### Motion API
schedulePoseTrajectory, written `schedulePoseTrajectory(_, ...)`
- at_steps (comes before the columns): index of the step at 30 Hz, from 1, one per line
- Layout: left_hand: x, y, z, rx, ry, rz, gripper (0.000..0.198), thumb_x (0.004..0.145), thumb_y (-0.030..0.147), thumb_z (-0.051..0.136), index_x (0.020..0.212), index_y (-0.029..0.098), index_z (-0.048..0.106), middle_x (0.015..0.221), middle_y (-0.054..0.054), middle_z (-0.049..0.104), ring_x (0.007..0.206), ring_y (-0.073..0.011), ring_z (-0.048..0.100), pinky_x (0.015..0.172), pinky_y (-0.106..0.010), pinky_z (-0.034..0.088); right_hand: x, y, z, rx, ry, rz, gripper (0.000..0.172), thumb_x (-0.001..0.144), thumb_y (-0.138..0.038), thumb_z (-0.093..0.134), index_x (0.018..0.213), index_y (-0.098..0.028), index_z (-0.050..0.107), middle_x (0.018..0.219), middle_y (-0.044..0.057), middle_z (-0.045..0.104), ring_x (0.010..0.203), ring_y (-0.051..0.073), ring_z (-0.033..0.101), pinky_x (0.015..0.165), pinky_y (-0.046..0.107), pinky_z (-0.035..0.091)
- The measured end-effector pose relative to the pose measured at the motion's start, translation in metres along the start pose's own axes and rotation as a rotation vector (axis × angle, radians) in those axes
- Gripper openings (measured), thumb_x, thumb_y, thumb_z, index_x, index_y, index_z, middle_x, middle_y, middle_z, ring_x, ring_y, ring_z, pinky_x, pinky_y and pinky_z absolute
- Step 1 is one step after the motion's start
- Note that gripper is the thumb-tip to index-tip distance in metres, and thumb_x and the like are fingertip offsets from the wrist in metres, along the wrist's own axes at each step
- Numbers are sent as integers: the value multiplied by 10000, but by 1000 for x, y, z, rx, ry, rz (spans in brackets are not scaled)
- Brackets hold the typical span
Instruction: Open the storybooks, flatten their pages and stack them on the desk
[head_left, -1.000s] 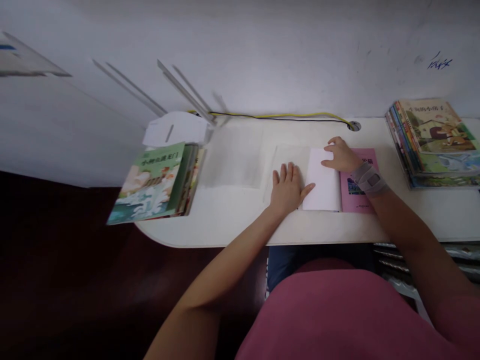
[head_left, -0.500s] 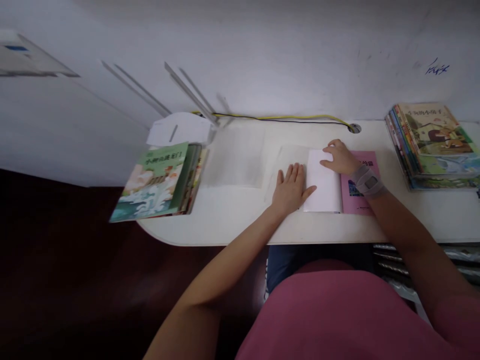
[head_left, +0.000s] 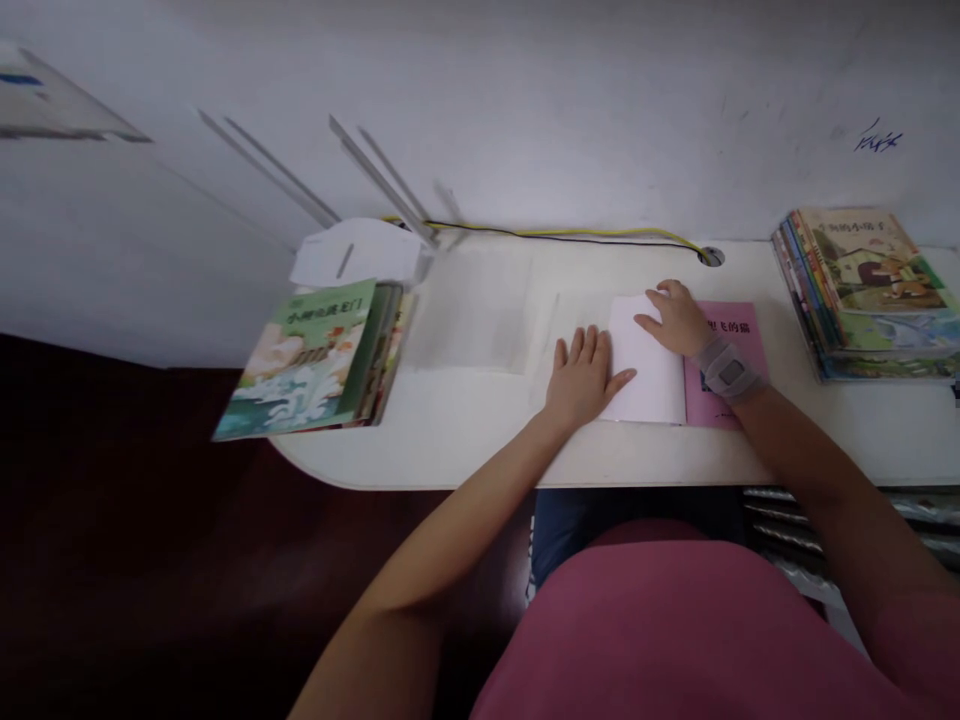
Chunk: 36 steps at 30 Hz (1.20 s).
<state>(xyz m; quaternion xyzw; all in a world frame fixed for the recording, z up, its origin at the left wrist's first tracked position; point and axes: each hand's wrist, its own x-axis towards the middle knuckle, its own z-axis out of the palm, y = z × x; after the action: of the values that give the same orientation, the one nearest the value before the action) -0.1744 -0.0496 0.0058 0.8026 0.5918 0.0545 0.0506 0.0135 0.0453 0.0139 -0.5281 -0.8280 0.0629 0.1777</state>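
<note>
A book lies spread on the white table, its pink cover (head_left: 727, 400) on the right and a blank white page (head_left: 651, 385) on the left. Flat beside the page's left edge is my left hand (head_left: 581, 375), fingers stretched and thumb reaching over the page. Under it lies a clear plastic sheet (head_left: 551, 312), hard to make out against the table. My right hand (head_left: 677, 318) rests on the upper part of the white page, thumb and fingers apart and a little bent. A grey wristband (head_left: 727, 370) on that arm hides part of the pink cover.
A stack of picture books (head_left: 300, 355) overhangs the table's left end, in front of a white router (head_left: 356, 250) with antennas. Another clear sheet (head_left: 472, 315) lies nearby. More books (head_left: 874, 270) are piled at right. Cables (head_left: 585, 236) run along the wall to a hole.
My right hand has slid slightly left over the white page, and more of the pink cover's title shows. My left hand stays flat in place. The view has shifted a little.
</note>
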Motion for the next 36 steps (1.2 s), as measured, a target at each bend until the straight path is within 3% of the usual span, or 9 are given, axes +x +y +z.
schedulePoseTrajectory(4,0,-1,1,-18,-6,-4,788,941,609,239,1454,14,292,1515,-227,285,1422,-346,226,1130,-547,197,-22,-1,-1,42,-60,-72,699,864,-565,493,1312,-28,471,1481,278,294,1406,398,210,1100,565,258)
schedulePoseTrajectory(7,0,-1,2,-25,-3,-10,796,939,614,220,1452,10,294,1516,-235,279,1425,-350,216,1129,-554,197,-42,1,0,90,-86,-100,854,836,-633,494,1404,-14,345,1526,287,199,1435,382,141,1124,571,213)
schedulePoseTrajectory(10,-2,1,2,-31,-6,-11,794,939,613,210,1453,15,297,1513,-243,279,1426,-357,207,1124,-568,197,-52,1,1,118,-87,-117,869,836,-635,489,1445,-50,284,1547,259,170,1448,356,103,1131,585,194)
schedulePoseTrajectory(21,-5,0,6,-40,-3,-11,818,929,634,205,1465,19,266,1523,-245,250,1425,-386,182,1113,-594,195,-47,-17,2,49,-119,-53,766,856,-509,531,1446,-67,321,1554,206,209,1449,352,102,1147,582,186)
schedulePoseTrajectory(25,-5,1,7,-33,3,-10,812,928,628,238,1464,19,272,1518,-251,256,1422,-393,183,1113,-604,189,-44,-21,7,162,-47,-18,704,890,-514,476,1449,-112,331,1551,176,240,1453,314,120,1146,563,218)
schedulePoseTrajectory(30,-6,-11,9,-118,28,-11,854,912,659,243,1464,8,241,1518,-276,231,1424,-393,159,1107,-576,233,-53,-5,7,314,108,65,627,958,-461,301,1477,-113,251,1520,188,311,1424,252,258,1140,509,269)
schedulePoseTrajectory(33,-10,-23,8,-139,37,3,823,914,658,238,1480,60,218,1526,-254,232,1432,-368,148,1102,-570,252,-62,-1,5,264,43,-21,686,938,-488,342,1496,-115,197,1513,189,325,1416,282,271,1132,535,278)
schedulePoseTrajectory(36,-14,-33,7,-102,17,10,826,920,648,233,1471,33,227,1512,-272,253,1430,-369,157,1114,-571,228,-67,-6,3,168,-28,-74,787,903,-560,394,1487,-66,207,1529,218,273,1429,317,220,1136,538,266)
